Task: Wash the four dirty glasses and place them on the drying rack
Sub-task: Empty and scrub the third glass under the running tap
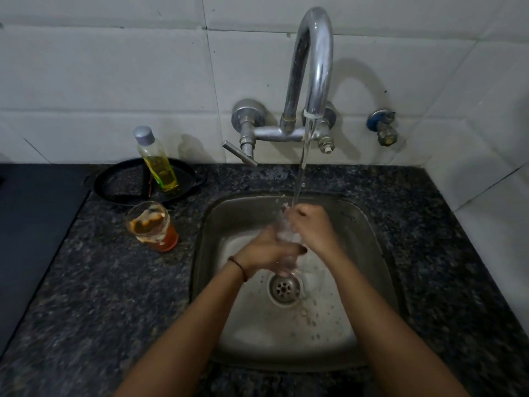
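Observation:
A clear glass (286,239) is held over the steel sink (369,224), right under the running water from the tap (315,67). My left hand (266,253) grips the lower part of the glass. My right hand (312,224) is curled around its upper part near the rim. The hands hide most of the glass. One dirty glass (151,224) with orange residue stands on the counter left of the sink.
A bottle of yellow dish liquid (156,159) stands in a black tray (120,184) behind the dirty glass. Dark granite counter (100,296) surrounds the sink. The drain (284,289) sits below the hands. A second valve (383,128) juts from the tiled wall at right.

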